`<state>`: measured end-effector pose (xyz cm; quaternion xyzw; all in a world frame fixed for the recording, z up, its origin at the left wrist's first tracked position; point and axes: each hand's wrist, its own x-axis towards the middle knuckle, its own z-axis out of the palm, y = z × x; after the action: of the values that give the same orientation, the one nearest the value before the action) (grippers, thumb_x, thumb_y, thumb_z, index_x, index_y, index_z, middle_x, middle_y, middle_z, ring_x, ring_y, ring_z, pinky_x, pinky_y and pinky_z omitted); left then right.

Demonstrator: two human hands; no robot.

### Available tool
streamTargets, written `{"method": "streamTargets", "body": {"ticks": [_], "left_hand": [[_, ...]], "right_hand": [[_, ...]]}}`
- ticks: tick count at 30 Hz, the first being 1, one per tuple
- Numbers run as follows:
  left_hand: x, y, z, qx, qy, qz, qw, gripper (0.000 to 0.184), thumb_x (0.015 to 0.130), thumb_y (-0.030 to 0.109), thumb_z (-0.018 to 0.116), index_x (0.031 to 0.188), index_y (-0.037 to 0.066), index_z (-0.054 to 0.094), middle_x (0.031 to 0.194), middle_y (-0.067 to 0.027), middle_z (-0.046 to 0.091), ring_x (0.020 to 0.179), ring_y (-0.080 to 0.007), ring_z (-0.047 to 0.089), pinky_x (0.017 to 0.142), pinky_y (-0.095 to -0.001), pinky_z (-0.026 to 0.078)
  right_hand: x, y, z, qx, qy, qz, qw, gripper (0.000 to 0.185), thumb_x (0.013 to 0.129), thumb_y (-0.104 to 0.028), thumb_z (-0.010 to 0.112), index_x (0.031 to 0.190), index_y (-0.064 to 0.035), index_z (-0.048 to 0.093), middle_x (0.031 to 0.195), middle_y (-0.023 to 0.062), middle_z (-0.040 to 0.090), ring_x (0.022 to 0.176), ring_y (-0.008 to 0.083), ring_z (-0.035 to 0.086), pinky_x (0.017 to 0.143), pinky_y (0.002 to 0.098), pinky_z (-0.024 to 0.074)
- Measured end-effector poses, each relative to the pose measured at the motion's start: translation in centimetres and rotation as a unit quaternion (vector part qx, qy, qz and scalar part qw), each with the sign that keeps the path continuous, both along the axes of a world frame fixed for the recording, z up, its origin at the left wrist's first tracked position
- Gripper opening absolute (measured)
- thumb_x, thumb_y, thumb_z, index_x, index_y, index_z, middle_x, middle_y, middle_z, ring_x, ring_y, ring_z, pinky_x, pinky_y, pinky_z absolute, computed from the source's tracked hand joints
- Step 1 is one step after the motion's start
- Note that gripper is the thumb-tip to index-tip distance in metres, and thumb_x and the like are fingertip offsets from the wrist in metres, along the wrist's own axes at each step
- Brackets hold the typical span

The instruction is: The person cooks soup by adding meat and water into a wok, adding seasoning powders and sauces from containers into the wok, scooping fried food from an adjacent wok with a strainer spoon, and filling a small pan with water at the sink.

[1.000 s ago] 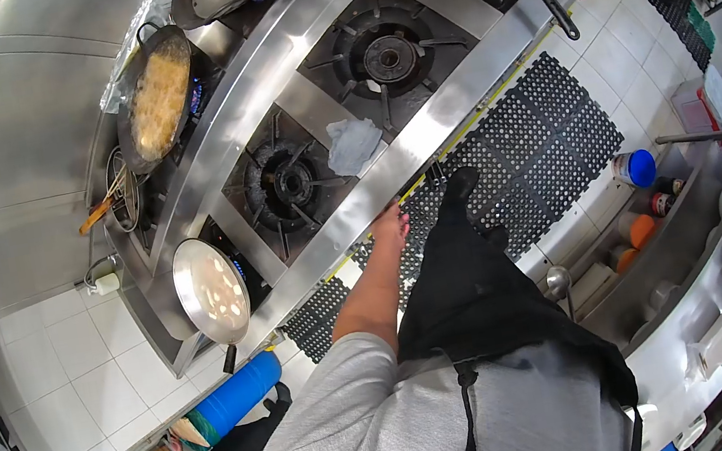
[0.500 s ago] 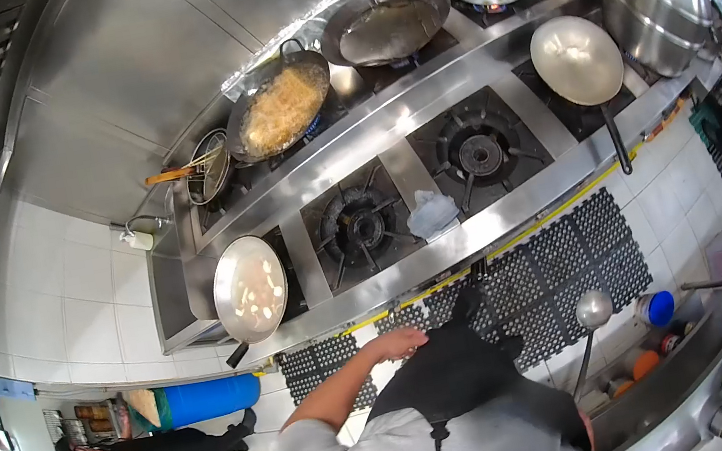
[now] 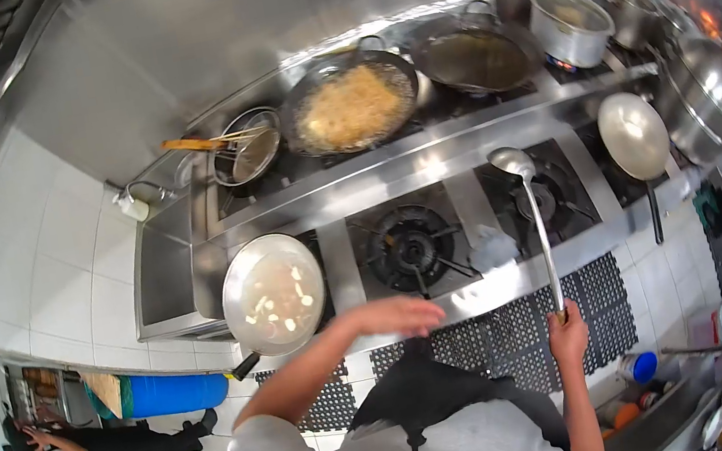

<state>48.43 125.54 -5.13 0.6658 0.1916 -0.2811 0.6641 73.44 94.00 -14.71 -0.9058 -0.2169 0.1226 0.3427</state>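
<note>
My right hand (image 3: pixel 568 334) is wrapped round the handle end of a long metal ladle (image 3: pixel 543 238). The ladle's bowl appears over the front burner at the right. Fingers extended and empty, my left hand (image 3: pixel 400 316) hovers before the stove's front edge. Left of it, a frying pan (image 3: pixel 273 295) with pale pieces in it sits on the front row, its dark handle pointing toward me. A crumpled grey-white cloth (image 3: pixel 492 249) lies on the metal strip between two burners.
Behind, a wok (image 3: pixel 351 108) holds golden food in bubbling oil beside a second dark wok (image 3: pixel 477 60). A strainer (image 3: pixel 256 154), a tall pot (image 3: pixel 574 24) and another frying pan (image 3: pixel 634 137) occupy the stove. Black mats (image 3: pixel 601 319) cover the floor. People stand at far left.
My right hand has come into view with the ladle, raised from the lower right to over the front burner. My left hand has straightened its fingers, and the view has shifted.
</note>
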Motion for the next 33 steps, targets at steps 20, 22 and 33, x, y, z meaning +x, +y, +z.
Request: {"method": "streamTargets", "body": {"ticks": [20,22,33], "left_hand": [[-22.5,59.6,-5.6,-0.204,-0.304,0.824,0.432,0.065,0.097,0.045,0.06,0.145,0.009,0.034,0.144,-0.018,0.047,0.118,-0.0371,0.061,0.078,-0.0415,0.057],[-22.7,60.9,-6.3,-0.251,-0.358,0.771,0.464,0.082,0.094,0.042,0.065,0.154,0.013,0.017,0.154,-0.0164,0.03,0.113,-0.0377,0.063,0.076,-0.0398,0.055],[-27.4,63.1,-5.5,-0.201,-0.364,0.771,0.482,0.101,0.086,0.041,0.076,0.155,0.016,0.006,0.134,-0.0196,0.051,0.116,-0.0338,0.059,0.087,-0.0421,0.049]], "right_hand": [[1.0,10.4,-4.5,-0.174,-0.087,0.001,0.981,0.059,0.078,-0.017,0.073,0.132,-0.0036,0.054,0.119,0.024,0.055,0.116,0.0426,0.051,0.101,0.0471,0.0443],[2.2,8.1,-5.2,-0.21,-0.09,-0.002,0.973,0.058,0.076,-0.015,0.075,0.13,-0.0043,0.056,0.121,0.0236,0.056,0.115,0.0413,0.053,0.1,0.0456,0.046],[2.9,1.6,-4.8,-0.199,0.001,-0.006,0.98,0.038,0.075,-0.019,0.076,0.107,-0.0003,0.069,0.11,0.0222,0.066,0.103,0.0367,0.063,0.089,0.0427,0.053]]}}
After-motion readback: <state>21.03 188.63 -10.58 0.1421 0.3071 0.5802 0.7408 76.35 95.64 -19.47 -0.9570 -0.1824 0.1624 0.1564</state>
